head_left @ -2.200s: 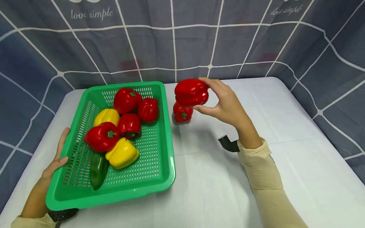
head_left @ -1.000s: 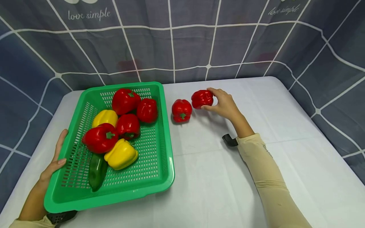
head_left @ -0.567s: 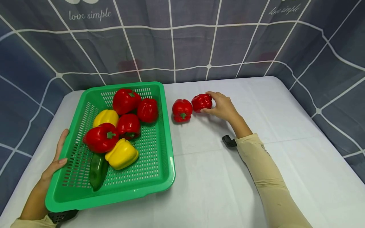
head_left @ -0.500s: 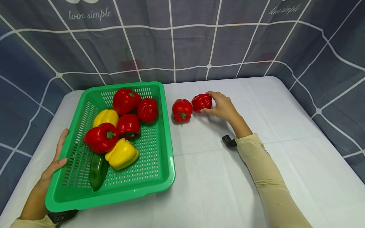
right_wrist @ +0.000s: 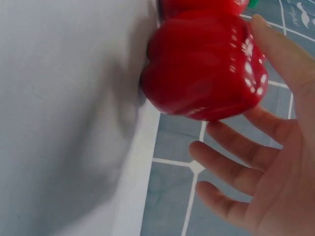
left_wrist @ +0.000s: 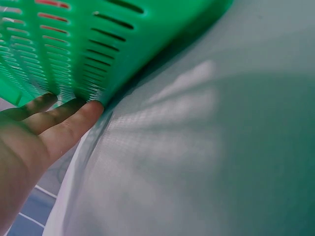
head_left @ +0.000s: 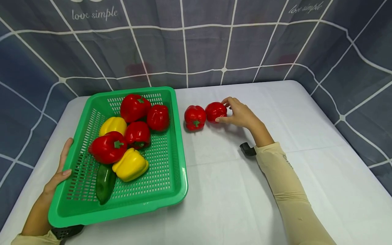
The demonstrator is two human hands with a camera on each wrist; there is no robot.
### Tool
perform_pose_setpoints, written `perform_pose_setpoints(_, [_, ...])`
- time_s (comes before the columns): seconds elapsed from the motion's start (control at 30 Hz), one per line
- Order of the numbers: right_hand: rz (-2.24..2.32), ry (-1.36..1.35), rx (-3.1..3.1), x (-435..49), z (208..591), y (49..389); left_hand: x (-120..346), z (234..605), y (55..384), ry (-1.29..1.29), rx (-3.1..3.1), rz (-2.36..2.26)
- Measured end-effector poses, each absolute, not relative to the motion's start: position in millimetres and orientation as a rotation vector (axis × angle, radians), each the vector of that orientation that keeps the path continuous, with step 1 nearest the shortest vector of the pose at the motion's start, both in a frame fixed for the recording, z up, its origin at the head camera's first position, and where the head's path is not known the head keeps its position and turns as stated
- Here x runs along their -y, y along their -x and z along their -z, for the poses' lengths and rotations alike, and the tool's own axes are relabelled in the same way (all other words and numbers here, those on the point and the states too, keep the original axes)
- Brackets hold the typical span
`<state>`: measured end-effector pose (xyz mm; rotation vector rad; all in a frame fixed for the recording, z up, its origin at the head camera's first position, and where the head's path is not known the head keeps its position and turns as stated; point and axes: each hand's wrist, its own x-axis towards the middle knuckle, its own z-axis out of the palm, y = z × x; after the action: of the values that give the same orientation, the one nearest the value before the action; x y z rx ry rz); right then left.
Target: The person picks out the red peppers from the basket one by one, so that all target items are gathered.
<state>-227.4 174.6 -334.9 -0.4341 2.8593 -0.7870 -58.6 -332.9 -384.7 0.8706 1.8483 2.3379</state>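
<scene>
Basket point(head_left: 182, 163), green, holding peppers point(head_left: 110, 148), left grip point(head_left: 56, 178) straight-fingered against its side, right grip point(head_left: 240, 114) spread loosely about red pepper point(head_left: 213, 113) on surface point(head_left: 223, 190), not clasped, second red pepper point(head_left: 194, 118) beside.

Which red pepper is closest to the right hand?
The farthest-right red bell pepper on the white tablecloth. The right hand is beside it; another red one sits to its left, the other four inside the green basket.
</scene>
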Motion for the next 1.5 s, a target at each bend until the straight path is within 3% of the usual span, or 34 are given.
perform_pose_setpoints(1.5, [0.7,0.445,-2.819,-168,347,230,339,390,68,-0.951,-1.947,-2.305])
